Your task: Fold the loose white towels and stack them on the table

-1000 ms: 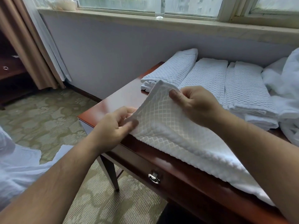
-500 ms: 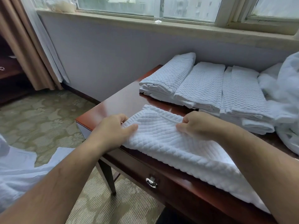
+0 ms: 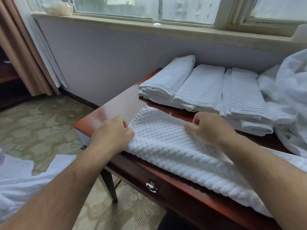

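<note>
Left of the desk [image 3: 119, 103] we see a tan curtain [image 3: 25, 55], patterned carpet [image 3: 33, 123] and, nearer us, a white cloth [image 3: 20, 180] lying lower than the desktop. At the desk's front left corner our left hand [image 3: 114, 133] has its grip clamped on the towel [image 3: 174, 151], fingers curled round its left end. The towel lies along the desk's front edge and runs off to the right, quilted side up, its far edge lifted a little off the wood. Below that front edge a metal pull [image 3: 151, 187] sits on the drawer. Above the desk's back, a glass [image 3: 157, 12] stands on the sill [image 3: 182, 30]. Near the desk's middle our right hand [image 3: 209, 128] has its grip pinched together on the towel's lifted far edge, fingers curled. At the back of the desk, against the wall, 3 stacks [image 3: 201, 85] of folded towels lie side by side, touching one another. On the desk's right end a loose pile [image 3: 292, 90] of white towels rests against the rightmost stack.
</note>
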Motion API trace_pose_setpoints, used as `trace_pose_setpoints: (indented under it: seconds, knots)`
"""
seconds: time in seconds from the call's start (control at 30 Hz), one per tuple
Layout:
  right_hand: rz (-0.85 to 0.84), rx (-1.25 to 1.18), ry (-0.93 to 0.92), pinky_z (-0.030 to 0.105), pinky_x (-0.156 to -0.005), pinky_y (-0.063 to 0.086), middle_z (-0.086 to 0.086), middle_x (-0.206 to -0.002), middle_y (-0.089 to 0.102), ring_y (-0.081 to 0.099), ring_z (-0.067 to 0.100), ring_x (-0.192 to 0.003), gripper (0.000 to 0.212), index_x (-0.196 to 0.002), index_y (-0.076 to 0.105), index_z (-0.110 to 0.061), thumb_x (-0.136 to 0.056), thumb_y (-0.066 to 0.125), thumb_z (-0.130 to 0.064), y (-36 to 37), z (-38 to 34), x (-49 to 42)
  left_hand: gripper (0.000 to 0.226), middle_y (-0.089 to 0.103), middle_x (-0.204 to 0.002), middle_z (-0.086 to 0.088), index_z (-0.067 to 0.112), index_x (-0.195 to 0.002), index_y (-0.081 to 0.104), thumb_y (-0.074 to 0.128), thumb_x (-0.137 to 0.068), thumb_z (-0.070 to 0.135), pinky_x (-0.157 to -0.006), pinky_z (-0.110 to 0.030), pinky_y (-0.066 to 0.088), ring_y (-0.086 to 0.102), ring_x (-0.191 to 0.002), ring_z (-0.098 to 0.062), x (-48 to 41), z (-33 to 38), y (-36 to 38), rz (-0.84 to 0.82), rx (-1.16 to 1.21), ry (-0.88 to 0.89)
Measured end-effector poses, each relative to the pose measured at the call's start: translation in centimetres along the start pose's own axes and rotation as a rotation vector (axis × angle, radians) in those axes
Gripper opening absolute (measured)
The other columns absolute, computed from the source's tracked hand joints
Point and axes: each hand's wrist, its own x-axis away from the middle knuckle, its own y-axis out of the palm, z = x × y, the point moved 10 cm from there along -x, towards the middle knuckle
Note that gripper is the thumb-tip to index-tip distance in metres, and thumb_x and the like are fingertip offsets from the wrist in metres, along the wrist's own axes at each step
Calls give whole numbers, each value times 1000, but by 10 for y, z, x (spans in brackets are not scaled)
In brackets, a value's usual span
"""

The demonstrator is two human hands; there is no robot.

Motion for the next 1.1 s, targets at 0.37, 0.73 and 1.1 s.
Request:
trace_pose_setpoints:
  seconds: [0.37, 0.73, 1.1]
  knots:
    - [-224, 121, 111, 31, -72, 51, -10, -88, 64, 59, 8, -80, 25, -88, 60, -32, -84, 64, -56, -27, 95, 52, 35, 50, -143, 11, 37, -133, 56, 54, -98, 35, -114, -37, 31, 40, -136, -13, 50, 91, 22, -84, 28, 547]
    - [-177, 160, 380, 28, -54, 38, -6, -68, 67, 61, 12, -65, 45, -71, 65, -22, -81, 70, -65, -77, 227, 123, 69, -25, -165, 11, 48, -156, -14, 29, -103, 58, -123, -45, -16, -28, -149, -9, 119, 171, 109, -516, -303, 830]
    - [209, 53, 275, 31, -58, 40, -10, -74, 62, 56, 9, -70, 34, -75, 57, -31, -88, 62, -62, -84, 231, 154, 52, 42, -154, 5, 34, -149, 40, 45, -101, 55, -114, -40, 35, 39, -139, -16, 141, 293, 107, -348, -15, 913]
